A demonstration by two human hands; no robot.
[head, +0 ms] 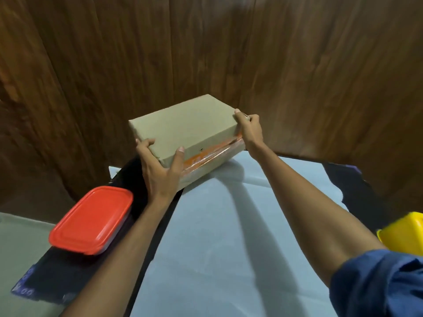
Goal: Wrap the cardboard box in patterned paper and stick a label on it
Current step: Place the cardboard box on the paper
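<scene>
A plain brown cardboard box (183, 124) with orange tape along its near side is held tilted above the far end of a pale sheet of paper (217, 236), which lies white side up. My left hand (160, 170) grips the box's near left corner, thumb on the front face. My right hand (249, 129) clasps the far right corner. The box's lower edge is close to the paper; whether it touches I cannot tell. No label is in view.
A container with a red lid (91, 219) sits at the left on a dark patterned sheet (45, 277). A yellow tub (402, 234) pokes in at the right edge. A wooden panel wall (206, 46) stands close behind the table.
</scene>
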